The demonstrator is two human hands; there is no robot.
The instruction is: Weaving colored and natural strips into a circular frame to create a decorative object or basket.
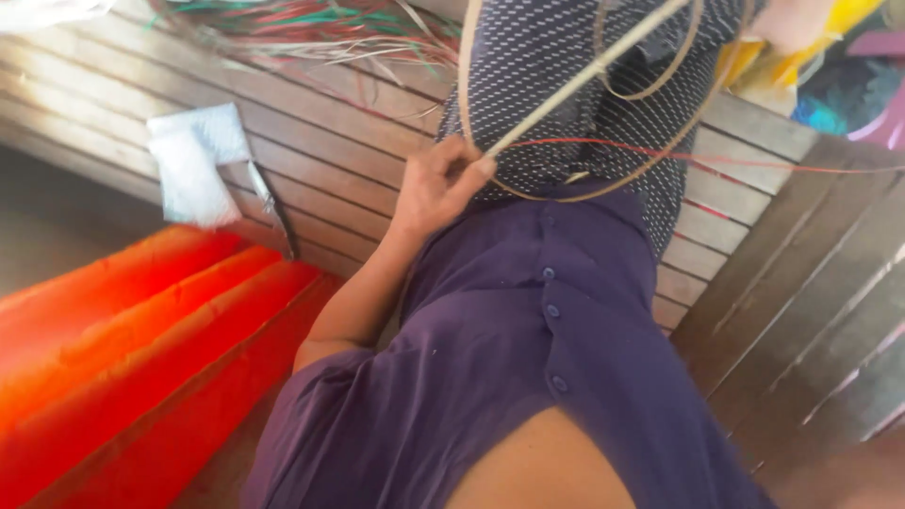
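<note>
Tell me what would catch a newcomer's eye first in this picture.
Probably the bright orange-red sheet filling the lower left. Next, the left hand at centre, gripping a pale stick that slants up to the right across a thin cane hoop. A tangle of red, green and white strips lies on the wooden slats at the top.

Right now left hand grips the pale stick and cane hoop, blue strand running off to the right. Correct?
Not quite. The strand is red, not blue, as the head view shows. The rest holds: the left hand grips the pale stick and the cane hoop.
</note>
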